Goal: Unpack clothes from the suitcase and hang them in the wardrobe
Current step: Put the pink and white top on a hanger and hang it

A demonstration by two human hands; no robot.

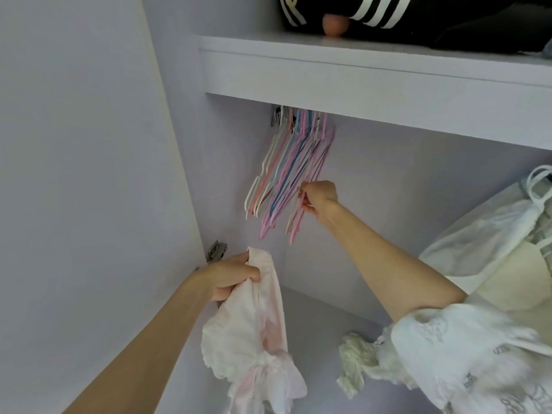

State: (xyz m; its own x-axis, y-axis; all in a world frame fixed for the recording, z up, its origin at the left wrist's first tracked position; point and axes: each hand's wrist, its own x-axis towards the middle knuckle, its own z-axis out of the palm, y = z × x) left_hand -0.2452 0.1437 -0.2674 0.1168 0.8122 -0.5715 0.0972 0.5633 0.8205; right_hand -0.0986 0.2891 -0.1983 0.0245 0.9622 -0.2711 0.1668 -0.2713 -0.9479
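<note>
step in hand, as judged: taking one hanger from the rail for the garment held ready.

right hand (318, 198): fingers curled, pinching the lower part of a pink hanger (295, 222) at the right edge of the hanger bunch (283, 174). the bunch hangs tilted from the rail under the shelf (358, 82); the hooks crowd together at the top and are partly hidden.

left hand (236, 276): fingers closed round the top of a pale pink garment (257, 333), held low and left inside the wardrobe (89, 174), well below the bunch. the garment hangs free, ruffled at the bottom.

the suitcase is not in view. white clothes (493, 240) already hang at the right.

advice: separate the single hanger from its neighbours before lifting; the hooks sit close and more than one could come away. lift the hook clear up off the rail rather than pulling sideways. keep the garment gripped at its top so the opening is ready for the hanger.

risk: tangled hangers dropping.
</note>
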